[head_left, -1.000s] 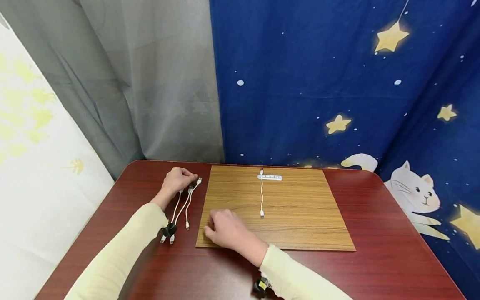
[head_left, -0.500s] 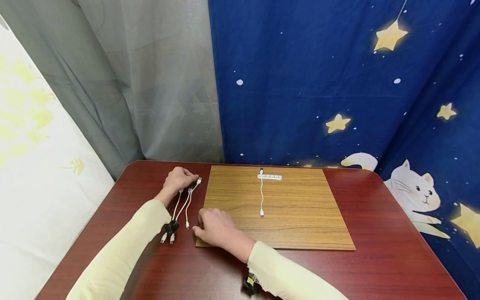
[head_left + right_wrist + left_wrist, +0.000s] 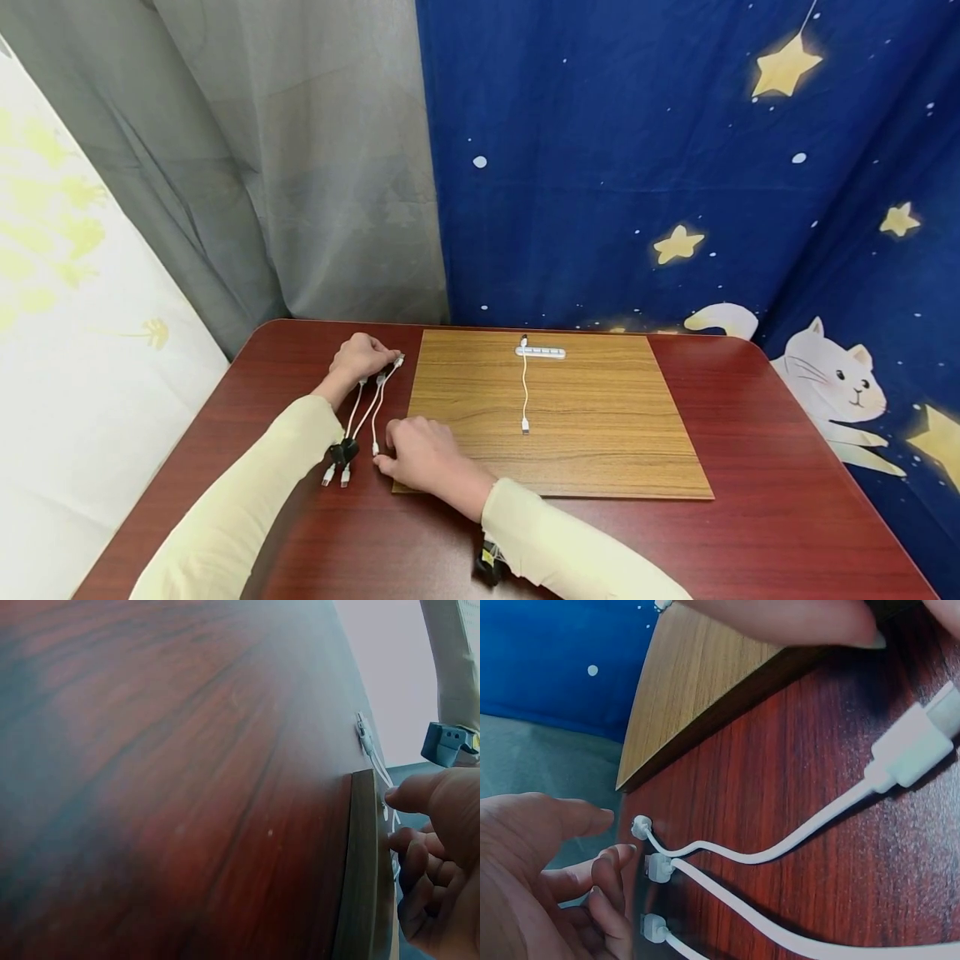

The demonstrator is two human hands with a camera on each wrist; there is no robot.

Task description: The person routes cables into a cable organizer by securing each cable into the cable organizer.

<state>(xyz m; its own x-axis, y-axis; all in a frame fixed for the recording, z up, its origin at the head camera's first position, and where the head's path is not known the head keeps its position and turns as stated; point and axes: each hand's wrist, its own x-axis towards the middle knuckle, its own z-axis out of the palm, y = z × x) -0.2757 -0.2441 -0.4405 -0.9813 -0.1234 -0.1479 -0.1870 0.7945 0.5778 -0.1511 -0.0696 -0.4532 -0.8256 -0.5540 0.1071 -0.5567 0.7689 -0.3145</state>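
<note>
Three short white USB cables lie side by side on the table's left; the nearest to the board is one USB cable (image 3: 378, 408). At their far ends is my left hand (image 3: 360, 357), its thumb and index fingertip spread beside a plug (image 3: 642, 826) in the left wrist view, with a gap showing. My right hand (image 3: 423, 454) reaches over the left edge of the wooden board (image 3: 615, 433). Its thumb and index finger are parted close to the near connector (image 3: 913, 746) of that cable. Another white cable (image 3: 524, 387) runs down the board from a slotted cable holder (image 3: 551, 353).
The board lies on a dark red table (image 3: 757, 467), its raised edge facing the cables. Grey and blue star-patterned curtains (image 3: 570, 167) hang behind. A black wrist camera (image 3: 345, 451) on the left sleeve covers part of two cables.
My right hand has slid left across the board to its edge, coming up to the cable's near connector. My left hand has hardly moved at the far plugs.
</note>
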